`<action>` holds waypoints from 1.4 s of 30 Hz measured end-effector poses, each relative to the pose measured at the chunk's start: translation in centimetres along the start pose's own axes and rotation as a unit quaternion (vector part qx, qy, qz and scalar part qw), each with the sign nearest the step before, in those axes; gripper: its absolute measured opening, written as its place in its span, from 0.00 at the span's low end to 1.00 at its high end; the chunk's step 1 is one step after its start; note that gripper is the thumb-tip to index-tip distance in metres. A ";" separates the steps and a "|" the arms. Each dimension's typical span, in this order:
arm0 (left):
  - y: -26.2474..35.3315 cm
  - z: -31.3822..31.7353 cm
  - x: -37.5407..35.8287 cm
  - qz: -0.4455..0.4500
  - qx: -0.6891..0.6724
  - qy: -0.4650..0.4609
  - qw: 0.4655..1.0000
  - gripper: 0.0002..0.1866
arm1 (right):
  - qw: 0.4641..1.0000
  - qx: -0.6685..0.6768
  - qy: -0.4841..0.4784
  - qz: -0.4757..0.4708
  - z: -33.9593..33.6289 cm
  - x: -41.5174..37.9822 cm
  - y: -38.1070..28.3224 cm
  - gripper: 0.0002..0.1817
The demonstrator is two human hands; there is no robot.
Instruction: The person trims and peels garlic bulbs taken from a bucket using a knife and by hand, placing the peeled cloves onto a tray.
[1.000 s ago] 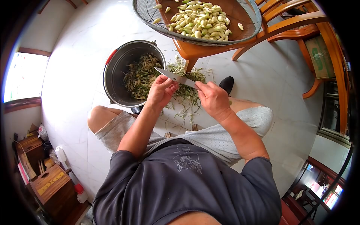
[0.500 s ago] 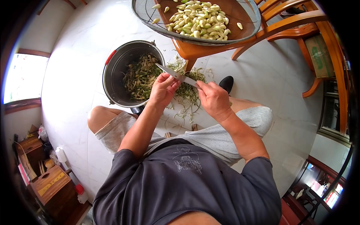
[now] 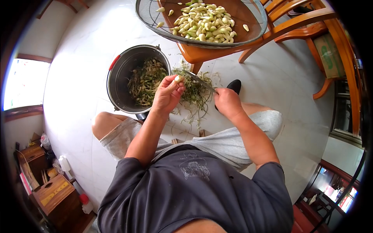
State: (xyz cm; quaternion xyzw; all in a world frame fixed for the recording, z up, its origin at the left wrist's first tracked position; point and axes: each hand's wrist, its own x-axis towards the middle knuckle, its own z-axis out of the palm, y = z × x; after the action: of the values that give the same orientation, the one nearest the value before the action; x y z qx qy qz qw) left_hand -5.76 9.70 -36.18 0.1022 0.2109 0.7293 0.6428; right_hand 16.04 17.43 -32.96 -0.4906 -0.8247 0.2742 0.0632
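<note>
My left hand (image 3: 168, 93) pinches a small pale onion bulb (image 3: 179, 79) between thumb and fingertips, over the bucket's right rim. My right hand (image 3: 228, 102) is wrapped round the handle of a knife (image 3: 203, 82). Its blade points up and left, apart from the bulb, above a heap of green stalks and roots (image 3: 194, 97) on the floor. Left of my hands stands a dark metal bucket (image 3: 113, 91) with dry leafy onion plants (image 3: 145, 79) inside. Many trimmed bulbs (image 3: 204, 23) lie in a round mesh sieve (image 3: 152, 23) ahead of me.
A wooden chair (image 3: 190, 55) carries the sieve, and its leg comes down close behind the stalks. Another wooden chair (image 3: 324, 42) with a cardboard box (image 3: 329, 56) is at the right. My black shoe (image 3: 234, 86) is beside the right hand. Wooden boxes (image 3: 54, 194) stand at the lower left.
The knife has moved right and away from my left hand, its blade turning edge-on. My left hand has tilted, so the bulb in its fingertips now shows.
</note>
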 end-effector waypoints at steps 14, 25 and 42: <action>1.6 0.1 -0.2 -0.015 -0.060 -0.041 0.997 0.11 | 0.972 0.132 0.136 -0.141 -2.1 -0.6 -3.3 0.12; 0.6 0.0 0.0 -0.002 -0.022 0.043 0.999 0.15 | 0.939 0.009 0.194 -0.284 -2.2 -1.0 -4.1 0.24; 0.6 -0.1 -0.2 0.022 0.012 0.049 0.998 0.14 | 0.939 -0.005 0.195 -0.285 -2.1 -1.0 -4.2 0.20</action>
State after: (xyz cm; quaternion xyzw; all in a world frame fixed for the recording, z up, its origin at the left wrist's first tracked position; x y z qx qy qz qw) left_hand -6.30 9.45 -35.97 0.0786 0.2491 0.7449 0.6139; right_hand 14.06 15.83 -28.86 -0.2794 -0.9027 0.1395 0.2960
